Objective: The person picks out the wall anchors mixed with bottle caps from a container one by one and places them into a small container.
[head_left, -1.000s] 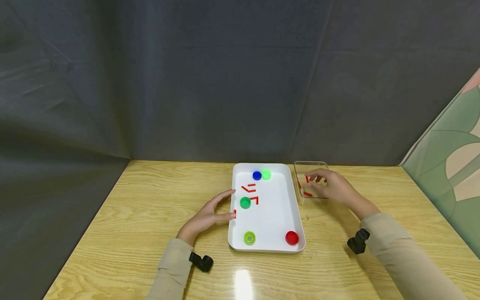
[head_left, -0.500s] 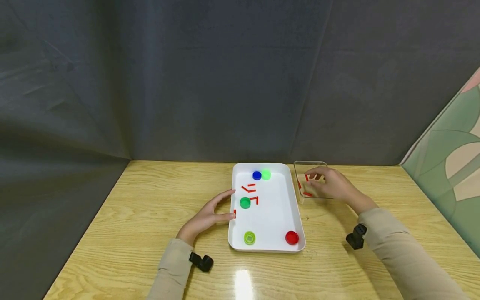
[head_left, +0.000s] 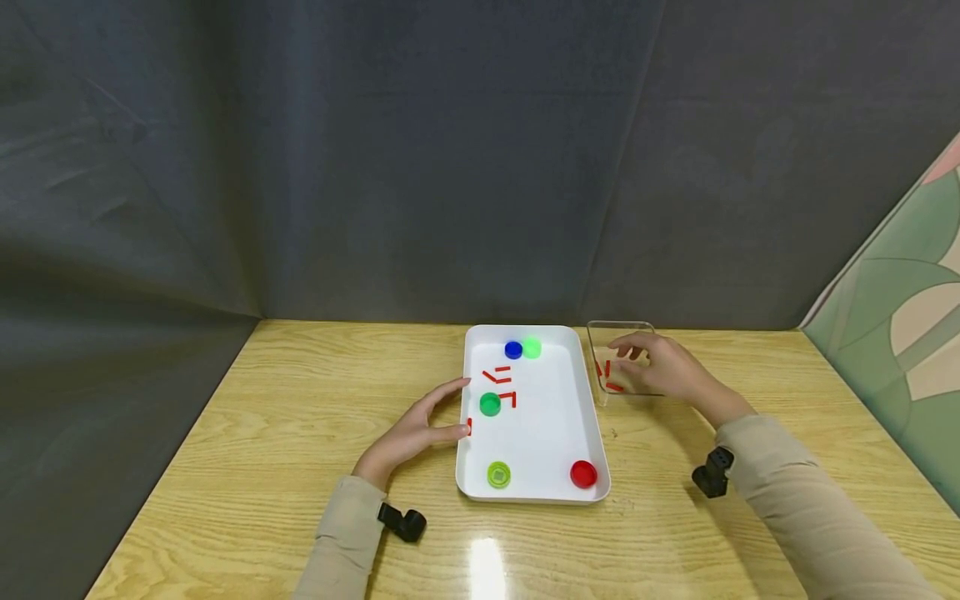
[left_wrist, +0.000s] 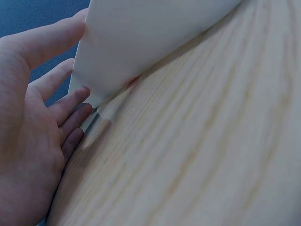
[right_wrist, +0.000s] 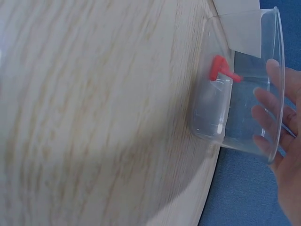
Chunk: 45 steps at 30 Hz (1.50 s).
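The spread left hand (head_left: 408,434) touched the tray (head_left: 543,433); the loose right hand (head_left: 666,368), frame right, held nothing; red sticks (head_left: 614,387) looked light, best pinched mid-way

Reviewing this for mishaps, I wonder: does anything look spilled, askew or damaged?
Nothing looks spilled or damaged. One red stick seems slightly odd: it sits by the left hand at the white tray's edge, apart from the tray's other sticks.

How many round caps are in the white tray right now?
5: blue cap and bright green cap side by side at the far end, darker green cap toward the left side, yellow-green cap near-left, red cap in the near-right corner. None looks hidden.
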Available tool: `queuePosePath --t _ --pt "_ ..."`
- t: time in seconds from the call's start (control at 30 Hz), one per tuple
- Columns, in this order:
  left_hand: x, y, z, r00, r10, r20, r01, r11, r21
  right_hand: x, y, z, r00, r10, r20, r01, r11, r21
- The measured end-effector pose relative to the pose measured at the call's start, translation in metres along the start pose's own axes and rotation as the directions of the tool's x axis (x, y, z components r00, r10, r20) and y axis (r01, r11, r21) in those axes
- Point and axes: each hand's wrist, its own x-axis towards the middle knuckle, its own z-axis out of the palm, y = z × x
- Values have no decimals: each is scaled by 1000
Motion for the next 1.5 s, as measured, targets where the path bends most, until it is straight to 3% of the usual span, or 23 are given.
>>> queuePosePath --t 0.37,1.07,1.5 --pt "-1 1 1 1000 -1 -1 1 1000 1 -1 -7 -1 999 -34 -17 35 999 20" --pt "1 -2 2 1000 16 8 -16 1000 1 -5 -44 4 996 -93 7 92 992 82" --pt "0 1 0 1000 13 5 -12 1000 -9 -9 -69 23 999 -39 -5 40 993 114"
